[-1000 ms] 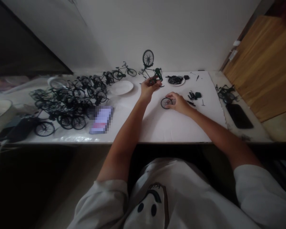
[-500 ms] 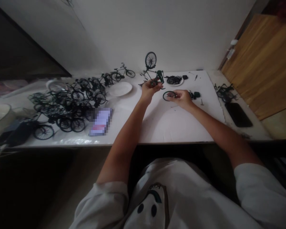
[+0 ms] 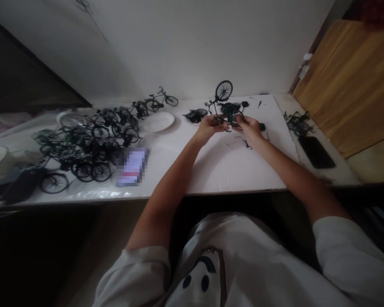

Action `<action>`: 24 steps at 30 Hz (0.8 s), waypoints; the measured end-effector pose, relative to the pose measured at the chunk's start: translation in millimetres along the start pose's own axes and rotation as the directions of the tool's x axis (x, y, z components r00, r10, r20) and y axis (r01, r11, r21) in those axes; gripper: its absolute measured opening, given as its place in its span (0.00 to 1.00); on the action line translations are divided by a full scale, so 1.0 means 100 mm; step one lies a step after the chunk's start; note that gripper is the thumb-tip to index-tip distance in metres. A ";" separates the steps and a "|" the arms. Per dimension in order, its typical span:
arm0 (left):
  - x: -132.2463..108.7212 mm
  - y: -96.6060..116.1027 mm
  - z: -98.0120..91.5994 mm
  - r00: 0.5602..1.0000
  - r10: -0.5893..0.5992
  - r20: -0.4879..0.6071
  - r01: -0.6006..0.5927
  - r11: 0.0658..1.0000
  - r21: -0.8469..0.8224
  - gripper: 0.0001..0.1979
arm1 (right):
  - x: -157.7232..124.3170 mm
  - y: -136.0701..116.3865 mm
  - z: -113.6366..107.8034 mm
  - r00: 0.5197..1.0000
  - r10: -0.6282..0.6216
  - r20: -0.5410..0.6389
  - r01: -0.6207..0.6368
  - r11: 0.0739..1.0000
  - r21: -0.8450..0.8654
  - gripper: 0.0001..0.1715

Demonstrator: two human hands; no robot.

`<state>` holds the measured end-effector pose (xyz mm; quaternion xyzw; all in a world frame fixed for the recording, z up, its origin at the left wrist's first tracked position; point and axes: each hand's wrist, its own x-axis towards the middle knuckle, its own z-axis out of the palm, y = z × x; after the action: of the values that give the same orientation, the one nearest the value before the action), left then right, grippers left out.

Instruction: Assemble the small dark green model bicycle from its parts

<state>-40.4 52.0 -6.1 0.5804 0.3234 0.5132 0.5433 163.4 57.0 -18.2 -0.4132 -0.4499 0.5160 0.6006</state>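
My left hand (image 3: pixel 208 128) is closed around the frame of a dark green model bicycle (image 3: pixel 215 111), held tilted with one wheel (image 3: pixel 224 91) pointing up. Close against it, my right hand (image 3: pixel 248 128) pinches a loose spoked wheel (image 3: pixel 240 117) at the rear part of that frame. Fingers and dark parts overlap there, so I cannot tell whether the wheel sits in the frame. Small thin parts (image 3: pixel 248 145) lie on the white board just below my right hand.
Many assembled model bicycles (image 3: pixel 89 145) crowd the left side, near a white plate (image 3: pixel 159 122) and a lit phone (image 3: pixel 132 167). Dark bicycle parts (image 3: pixel 195 115) lie behind my hands. At the right are a dark phone (image 3: pixel 316 152), more bicycle parts (image 3: pixel 297 123) and a wooden panel (image 3: pixel 345 85).
The model bicycle has moved right and a little lower in my left hand. My right hand has raised the loose wheel from near the board to the bicycle's frame.
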 end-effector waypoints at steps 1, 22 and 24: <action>-0.01 0.00 0.02 1.000 -0.002 0.020 0.002 1.000 0.006 0.26 | 0.01 0.01 0.00 1.000 0.001 0.004 -0.001 1.000 0.009 0.26; -0.01 -0.10 0.02 0.995 -0.084 0.047 0.082 0.996 0.045 0.31 | -0.04 0.04 0.06 0.999 0.040 0.035 -0.040 0.999 0.012 0.14; -0.01 -0.10 0.01 0.995 -0.089 0.045 0.087 0.995 0.046 0.31 | -0.04 0.05 0.06 0.999 0.038 0.025 -0.038 0.999 0.013 0.15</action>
<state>-38.0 52.8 -16.1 0.5891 0.3471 0.4678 0.5600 156.3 53.5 -21.7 -0.4112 -0.4461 0.5353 0.5877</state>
